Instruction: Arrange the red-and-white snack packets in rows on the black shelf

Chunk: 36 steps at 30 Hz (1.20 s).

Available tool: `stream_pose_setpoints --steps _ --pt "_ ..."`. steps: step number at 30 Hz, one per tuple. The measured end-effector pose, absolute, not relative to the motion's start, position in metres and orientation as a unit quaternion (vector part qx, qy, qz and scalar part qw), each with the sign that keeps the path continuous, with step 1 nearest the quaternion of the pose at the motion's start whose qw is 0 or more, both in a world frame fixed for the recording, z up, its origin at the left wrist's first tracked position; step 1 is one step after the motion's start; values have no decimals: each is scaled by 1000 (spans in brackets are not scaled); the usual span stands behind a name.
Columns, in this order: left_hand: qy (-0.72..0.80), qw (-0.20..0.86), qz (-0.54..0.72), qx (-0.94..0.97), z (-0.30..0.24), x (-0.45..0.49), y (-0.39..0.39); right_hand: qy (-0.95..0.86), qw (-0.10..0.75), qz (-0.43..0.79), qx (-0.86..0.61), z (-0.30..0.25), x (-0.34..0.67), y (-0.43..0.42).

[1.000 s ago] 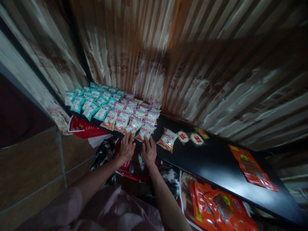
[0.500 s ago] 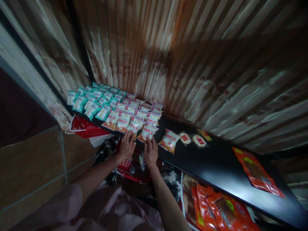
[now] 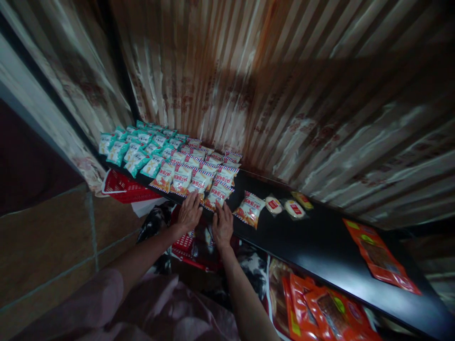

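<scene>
Rows of white-and-orange snack bags (image 3: 182, 176) with striped edges lean together on a long black shelf (image 3: 305, 244). My left hand (image 3: 191, 211) rests its fingertips on the lower edge of one front snack bag (image 3: 200, 182), fingers stretched out. Beside it, my right hand (image 3: 223, 224) lies with extended fingers against the bottom of the front bag at the row's right end (image 3: 218, 193). Neither hand is wrapped round anything. A single snack bag (image 3: 250, 209) of the same kind lies apart, just right of my right hand.
Teal snack bags (image 3: 135, 161) fill the shelf's left end. Two round white packets (image 3: 294, 208), a small yellow packet (image 3: 302, 200) and an orange-red pouch (image 3: 381, 255) lie to the right. Below are red baskets (image 3: 133, 193) and more orange pouches (image 3: 325, 308). Corrugated sheeting (image 3: 284, 94) stands behind.
My left hand has shifted slightly right, toward the right-hand bag. My right hand stays almost where it was, and the bags look nearly unmoved.
</scene>
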<state>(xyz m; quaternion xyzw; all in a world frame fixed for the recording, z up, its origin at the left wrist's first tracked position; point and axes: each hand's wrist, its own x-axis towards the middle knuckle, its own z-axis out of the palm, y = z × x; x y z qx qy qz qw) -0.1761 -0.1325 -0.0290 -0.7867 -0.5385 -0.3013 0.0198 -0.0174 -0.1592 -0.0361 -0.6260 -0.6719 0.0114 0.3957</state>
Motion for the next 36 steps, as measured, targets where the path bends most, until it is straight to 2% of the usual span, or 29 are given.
stream_pose_setpoints --steps 10,21,25,36 --pt "-503 17 -314 -805 -24 -185 -133 -671 400 27 -623 -34 -19 -156" --pt "-504 1 -310 -806 -30 -183 -132 -661 422 108 -612 -28 1 -140" --pt "-513 4 -293 -806 -32 -182 -133 -648 450 100 -606 -30 1 -139" --pt "-514 6 -285 -809 -32 -182 -133 -621 449 93 -636 -30 -2 -132"
